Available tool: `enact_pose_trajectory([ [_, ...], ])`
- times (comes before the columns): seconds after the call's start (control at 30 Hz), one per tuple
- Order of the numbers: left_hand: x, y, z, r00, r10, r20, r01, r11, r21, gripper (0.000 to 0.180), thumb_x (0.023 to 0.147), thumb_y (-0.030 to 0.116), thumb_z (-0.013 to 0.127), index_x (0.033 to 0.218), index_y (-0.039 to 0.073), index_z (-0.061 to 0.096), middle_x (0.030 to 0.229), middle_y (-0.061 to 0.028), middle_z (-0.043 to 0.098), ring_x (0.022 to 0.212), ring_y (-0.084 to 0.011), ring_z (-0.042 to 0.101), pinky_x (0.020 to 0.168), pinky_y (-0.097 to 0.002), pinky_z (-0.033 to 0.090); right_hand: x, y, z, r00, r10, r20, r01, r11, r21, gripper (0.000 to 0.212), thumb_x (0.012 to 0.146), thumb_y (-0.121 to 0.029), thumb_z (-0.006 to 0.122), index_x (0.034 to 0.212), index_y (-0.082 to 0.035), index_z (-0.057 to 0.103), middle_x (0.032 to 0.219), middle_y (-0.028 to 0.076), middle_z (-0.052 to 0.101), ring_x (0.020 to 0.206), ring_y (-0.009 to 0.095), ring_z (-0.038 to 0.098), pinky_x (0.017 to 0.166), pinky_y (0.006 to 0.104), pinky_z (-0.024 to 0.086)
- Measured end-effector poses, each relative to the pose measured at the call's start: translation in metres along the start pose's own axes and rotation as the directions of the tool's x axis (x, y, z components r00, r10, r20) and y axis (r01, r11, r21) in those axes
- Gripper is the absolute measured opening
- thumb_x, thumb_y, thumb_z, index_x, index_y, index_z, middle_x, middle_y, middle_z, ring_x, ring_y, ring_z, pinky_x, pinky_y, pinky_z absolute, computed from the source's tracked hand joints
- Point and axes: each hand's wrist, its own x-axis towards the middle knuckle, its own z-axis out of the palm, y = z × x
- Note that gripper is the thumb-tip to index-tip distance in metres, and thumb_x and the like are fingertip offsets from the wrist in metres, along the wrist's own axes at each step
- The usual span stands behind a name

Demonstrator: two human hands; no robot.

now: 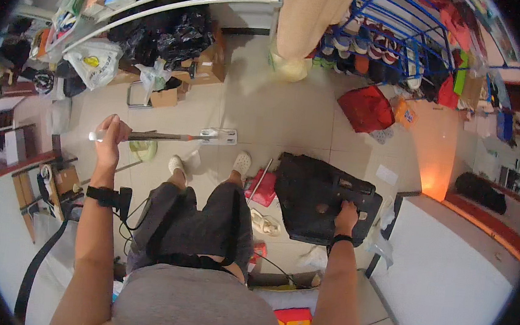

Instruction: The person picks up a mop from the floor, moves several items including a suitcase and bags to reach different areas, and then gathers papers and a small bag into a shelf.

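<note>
So, left hand [111, 133] is wrapped tight round the near end of a mop handle [152, 136]; from that grip the pole runs out level to the flat mop head [218, 136], hanging above the tiled floor [287, 122] past the feet; looks light and stiff, but tip-heavy held this far back, so a hold nearer mid-pole would steady it; right hand [346, 217] rests on a black bag [321, 204], fingers curled at its edge, actual clamp unclear; bag looks soft and bulky.

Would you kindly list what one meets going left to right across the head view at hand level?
Left hand gripping the mop handle → flat mop head → pink dustpan → black bag → right hand on it → white surface.
</note>
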Motion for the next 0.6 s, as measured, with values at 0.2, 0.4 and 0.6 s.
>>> enact_pose_trajectory([
  [0.2, 0.0, -0.005, -0.005, 0.998, 0.017, -0.061, -0.017, 1.0, -0.002, 0.033, 0.088, 0.023, 0.047, 0.06, 0.009, 0.036, 0.051, 0.0008, 0.031, 0.05, -0.011, 0.032, 0.051, -0.0259, 0.03, 0.017, 0.011, -0.027, 0.901, -0.115, 0.417, 0.109, 0.993, 0.039, 0.033, 0.062, -0.012, 0.058, 0.094, -0.013, 0.066, 0.101, 0.015, 0.061, 0.097, 0.031, 0.057, 0.081, 0.0395, 0.048],
  [0.4, 0.004, -0.012, -0.029, 0.996, -0.022, -0.081, 0.019, 0.999, -0.044, 0.032, 0.088, 0.023, 0.047, 0.061, 0.009, 0.037, 0.052, 0.0007, 0.032, 0.05, -0.0111, 0.033, 0.053, -0.0263, 0.032, 0.016, -0.028, -0.061, 0.797, -0.069, 0.6, 0.138, 0.988, -0.07, 0.057, 0.056, -0.042, 0.072, 0.103, -0.011, 0.063, 0.107, 0.014, 0.06, 0.101, 0.031, 0.056, 0.086, 0.0392, 0.045],
  [0.6, 0.003, -0.003, -0.027, 0.999, -0.019, -0.027, 0.02, 1.0, 0.023, 0.034, 0.088, 0.025, 0.047, 0.06, 0.008, 0.038, 0.052, 0.0009, 0.032, 0.052, -0.0115, 0.035, 0.061, -0.0273, 0.037, 0.029, -0.023, -0.054, 0.77, -0.173, 0.614, 0.185, 0.982, 0.046, 0.067, 0.058, -0.045, 0.072, 0.102, 0.003, 0.06, 0.105, 0.021, 0.059, 0.097, 0.034, 0.057, 0.084, 0.0381, 0.045],
])
